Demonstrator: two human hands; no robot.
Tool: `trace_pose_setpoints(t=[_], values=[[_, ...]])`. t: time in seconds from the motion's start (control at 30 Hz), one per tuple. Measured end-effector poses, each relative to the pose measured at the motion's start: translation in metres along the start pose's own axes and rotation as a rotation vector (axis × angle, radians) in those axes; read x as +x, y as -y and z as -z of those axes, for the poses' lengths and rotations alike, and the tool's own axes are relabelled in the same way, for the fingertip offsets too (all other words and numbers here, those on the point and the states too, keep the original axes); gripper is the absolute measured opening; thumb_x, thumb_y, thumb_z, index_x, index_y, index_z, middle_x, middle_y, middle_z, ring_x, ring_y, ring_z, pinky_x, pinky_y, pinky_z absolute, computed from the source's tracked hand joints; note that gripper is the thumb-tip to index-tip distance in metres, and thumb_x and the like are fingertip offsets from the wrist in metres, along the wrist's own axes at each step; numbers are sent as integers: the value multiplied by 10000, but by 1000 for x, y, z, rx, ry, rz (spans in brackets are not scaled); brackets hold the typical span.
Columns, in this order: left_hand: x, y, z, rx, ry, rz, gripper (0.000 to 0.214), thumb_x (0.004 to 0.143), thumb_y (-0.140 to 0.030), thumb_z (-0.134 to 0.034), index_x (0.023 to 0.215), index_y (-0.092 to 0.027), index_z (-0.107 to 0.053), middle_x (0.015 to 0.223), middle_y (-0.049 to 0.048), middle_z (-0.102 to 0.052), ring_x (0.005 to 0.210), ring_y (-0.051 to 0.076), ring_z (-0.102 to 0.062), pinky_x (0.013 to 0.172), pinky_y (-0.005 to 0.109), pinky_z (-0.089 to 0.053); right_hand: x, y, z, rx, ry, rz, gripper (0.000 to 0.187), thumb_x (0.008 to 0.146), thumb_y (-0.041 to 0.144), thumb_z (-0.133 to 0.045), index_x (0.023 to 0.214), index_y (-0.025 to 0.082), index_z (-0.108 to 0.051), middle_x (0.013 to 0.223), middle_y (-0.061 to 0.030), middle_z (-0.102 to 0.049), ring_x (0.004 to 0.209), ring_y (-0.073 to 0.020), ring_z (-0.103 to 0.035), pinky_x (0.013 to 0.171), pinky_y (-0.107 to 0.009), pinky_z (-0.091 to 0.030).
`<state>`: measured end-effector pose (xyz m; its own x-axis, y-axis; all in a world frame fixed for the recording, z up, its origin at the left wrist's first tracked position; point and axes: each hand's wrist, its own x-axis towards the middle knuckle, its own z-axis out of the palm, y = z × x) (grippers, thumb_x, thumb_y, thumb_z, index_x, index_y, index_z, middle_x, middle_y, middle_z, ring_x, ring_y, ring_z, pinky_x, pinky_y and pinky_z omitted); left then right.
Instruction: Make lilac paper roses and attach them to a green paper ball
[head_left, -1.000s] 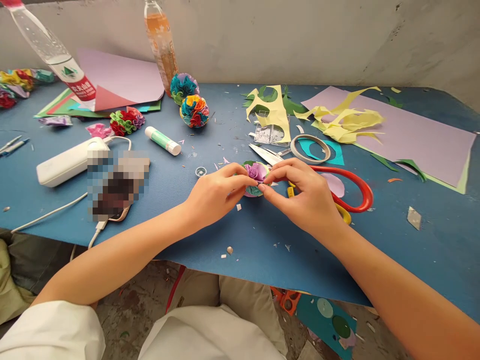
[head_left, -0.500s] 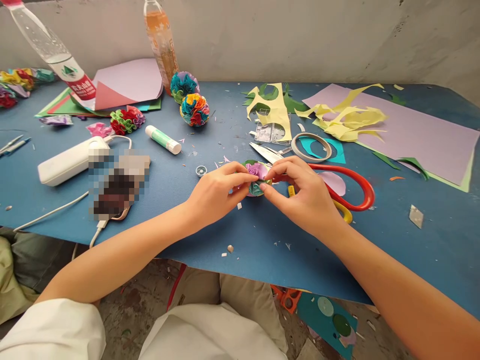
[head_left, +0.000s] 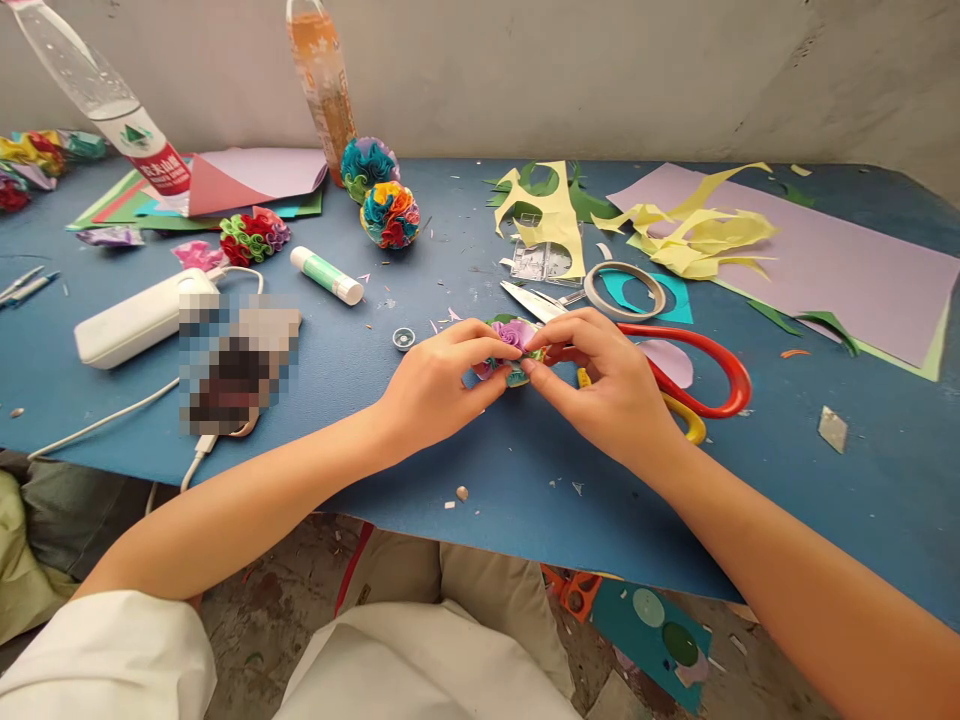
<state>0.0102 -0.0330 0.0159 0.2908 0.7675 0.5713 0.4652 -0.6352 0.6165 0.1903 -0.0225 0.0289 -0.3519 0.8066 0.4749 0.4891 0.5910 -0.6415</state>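
Observation:
A small ruffled paper flower ball (head_left: 513, 336) in purple, green and teal lies between my hands over the front middle of the table. My left hand (head_left: 446, 378) grips its left side, thumb and fingers pinched in. From the other side my right hand (head_left: 600, 375) pinches the paper with thumb and forefinger. The fingertips of both hands nearly meet and hide part of the ball. Scissors (head_left: 705, 365) with red and yellow handles lie partly under my right hand, blades pointing left. A small round cap (head_left: 403, 339) rests left of my left hand.
A glue stick (head_left: 327, 275), two finished paper balls (head_left: 389, 215), a white power bank (head_left: 142, 315) and a phone (head_left: 244, 365) lie leftward. Two bottles (head_left: 321, 80) stand behind. A tape roll (head_left: 624, 292), yellow paper scraps (head_left: 697, 235) and purple sheets (head_left: 847, 260) lie to the right.
The fingers have shifted slightly on the flower ball, and the lilac piece by my right fingertips now shows less, with more green and orange ruffle visible there. Both hands stay in place.

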Motion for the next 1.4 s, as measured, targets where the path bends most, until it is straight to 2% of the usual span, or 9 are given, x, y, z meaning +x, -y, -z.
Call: trace_pose_setpoints(t=[0.17, 0.27, 0.43, 0.6, 0.8, 0.9, 1.03, 1.2, 1.4], values=[[0, -1, 3, 16, 33, -22, 97, 790, -98, -602, 835, -143, -675, 865, 31, -686, 648, 61, -594, 587, 155, -489, -1, -5, 1, -33, 19, 73, 132, 814, 170, -604, 927, 232, -578, 904, -26, -558, 783, -130, -575, 653, -262, -538], [0, 0, 4, 35, 52, -39, 108, 806, -91, -578, 833, -154, -662, 844, 19, -694, 674, 68, -610, 589, 149, -482, -1, -10, 5, -145, 49, 217, 169, 834, 177, -594, 995, 231, -588, 926, -35, -549, 724, -113, -566, 668, -273, -532], [0, 2, 4, 54, 53, -64, 110, 834, -103, -556, 835, -165, -647, 849, 10, -704, 690, 72, -619, 589, 145, -474, 0, -13, 7, -323, 42, 445, 191, 852, 160, -572, 1029, 230, -582, 919, -49, -554, 756, -132, -584, 677, -278, -532], [1, 3, 3, 65, 34, -65, 87, 832, -107, -571, 839, -150, -646, 819, 16, -704, 656, 72, -609, 579, 146, -471, 2, -13, 7, -440, -70, 484, 178, 833, 163, -614, 992, 219, -558, 895, -51, -608, 796, -147, -621, 699, -262, -538], [1, 4, 3, 74, -15, -91, 89, 810, -82, -592, 812, -147, -652, 759, -4, -709, 599, 58, -573, 567, 139, -468, 1, -10, 10, -609, -73, 578, 130, 836, 158, -603, 957, 207, -598, 870, -53, -648, 703, -133, -617, 617, -247, -520], [2, 3, 2, 58, -44, -75, 91, 789, -64, -612, 793, -144, -655, 728, -15, -705, 587, 52, -569, 558, 130, -463, 1, -9, 9, -629, -118, 589, 145, 818, 153, -633, 960, 177, -623, 851, -67, -672, 719, -147, -634, 653, -254, -530], [3, 1, 2, -1, -82, -2, 103, 759, -57, -637, 752, -157, -658, 695, -37, -699, 564, 39, -557, 542, 120, -455, 1, -8, 9, -629, -151, 584, 144, 822, 164, -643, 965, 164, -650, 828, -70, -702, 729, -163, -649, 665, -267, -536], [4, 1, 2, -73, -98, 109, 97, 741, -69, -648, 730, -163, -666, 653, -47, -683, 541, 39, -551, 538, 133, -459, 2, -6, 14, -773, -152, 678, 85, 836, 189, -630, 907, 183, -677, 805, -45, -717, 696, -156, -644, 589, -265, -504], [3, 1, 0, -126, -107, 186, 56, 758, -123, -645, 738, -170, -670, 692, -36, -697, 568, 55, -571, 547, 158, -484, 3, -7, 16, -857, -156, 755, 78, 823, 212, -648, 887, 171, -662, 799, -34, -707, 729, -141, -620, 659, -253, -486]])
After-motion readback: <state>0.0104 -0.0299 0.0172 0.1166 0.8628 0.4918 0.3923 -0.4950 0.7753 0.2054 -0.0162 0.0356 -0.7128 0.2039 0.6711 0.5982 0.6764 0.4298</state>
